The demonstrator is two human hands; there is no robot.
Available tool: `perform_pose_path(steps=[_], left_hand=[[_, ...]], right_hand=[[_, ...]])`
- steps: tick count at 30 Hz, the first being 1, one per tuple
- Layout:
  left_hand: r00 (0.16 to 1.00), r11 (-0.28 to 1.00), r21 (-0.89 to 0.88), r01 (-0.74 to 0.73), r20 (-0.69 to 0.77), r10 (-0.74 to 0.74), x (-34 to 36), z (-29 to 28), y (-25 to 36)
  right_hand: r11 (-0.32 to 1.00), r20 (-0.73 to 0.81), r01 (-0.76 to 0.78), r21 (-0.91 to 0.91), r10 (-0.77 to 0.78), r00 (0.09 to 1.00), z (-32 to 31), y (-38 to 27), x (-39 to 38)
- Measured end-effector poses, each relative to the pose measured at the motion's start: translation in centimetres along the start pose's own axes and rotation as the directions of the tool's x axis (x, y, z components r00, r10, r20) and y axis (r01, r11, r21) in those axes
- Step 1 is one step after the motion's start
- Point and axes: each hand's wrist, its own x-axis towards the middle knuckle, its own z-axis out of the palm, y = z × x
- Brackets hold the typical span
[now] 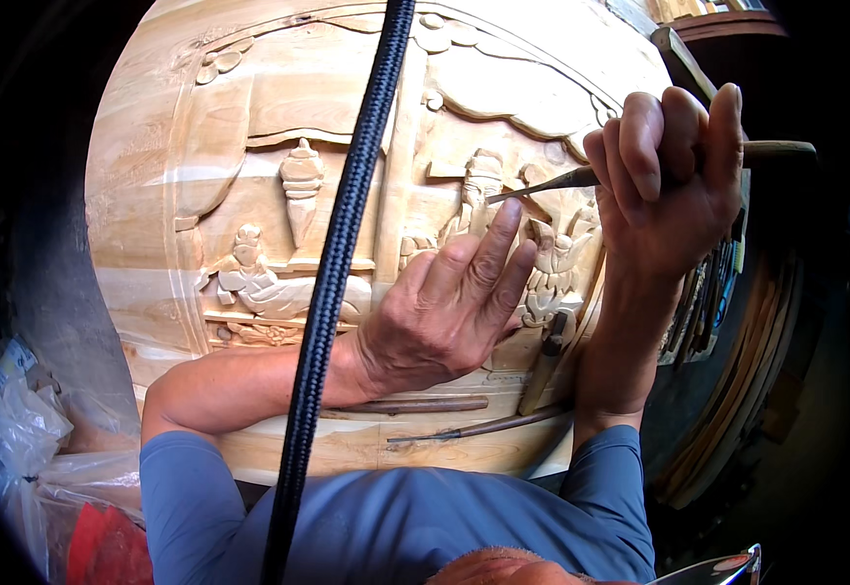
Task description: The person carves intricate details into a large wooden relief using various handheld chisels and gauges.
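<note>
A pale wooden relief panel [137, 175] with carved figures fills the middle of the view. In my right hand [664, 185] is a carving chisel [781, 151], with the fingers wrapped round it. Its narrow blade points left, its tip close to a carved standing figure [483, 180] with a wide hat. My left hand [434, 317] lies over the carving with its fingers stretched out, the longest fingertip just below the blade's tip. Whether that finger touches the metal I cannot tell. Part of the carving is hidden under this hand.
Below my hands lie a slim chisel [488, 427], a wooden-handled tool [420, 404] and a hammer-like wooden tool [544, 375]. Several tools [703, 302] sit to the right, beside curved boards [737, 390]. A black braided cable [342, 219] crosses the view. Plastic bags [30, 439] stand at left.
</note>
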Motion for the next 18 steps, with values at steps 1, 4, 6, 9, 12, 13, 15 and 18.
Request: perform_pose_path(steps=[1,4,6,9,12,13,15,18], left_hand=[[1.0,1.0,0.004,-0.002,-0.002,0.002,0.0,0.0,0.0],[1.0,1.0,0.014,-0.01,0.004,0.01,0.1,-0.2,-0.1],[1.0,1.0,0.02,-0.015,0.005,0.014,0.1,-0.2,-0.1],[1.0,1.0,0.018,-0.021,-0.011,0.021,0.0,-0.1,-0.1],[0.998,0.998,0.019,-0.058,-0.02,0.059,-0.1,-0.3,-0.2],[0.995,0.995,0.038,-0.094,-0.012,0.094,-0.1,-0.5,-0.5],[0.989,0.988,0.053,-0.144,-0.009,0.145,-0.3,-0.8,-0.7],[0.983,0.985,-0.016,-0.174,-0.058,0.173,-0.9,-1.0,-0.8]], right_hand=[[1.0,0.012,-0.007,-0.004,0.007,1.0,-0.2,0.0,0.0],[1.0,0.002,-0.005,0.012,0.005,1.0,-0.3,0.2,0.0],[1.0,0.003,-0.009,0.011,0.009,1.0,-0.4,0.2,0.0],[1.0,-0.011,-0.013,0.019,0.013,1.0,-0.3,0.3,-0.1],[1.0,-0.013,-0.007,-0.008,0.007,1.0,0.7,0.1,-0.2],[1.0,-0.01,-0.001,-0.025,0.001,1.0,1.2,0.0,-0.2],[0.998,-0.139,-0.015,-0.055,0.007,0.99,2.5,0.3,-0.3],[0.996,-0.208,0.053,-0.064,-0.066,0.976,1.9,-1.2,-0.4]])
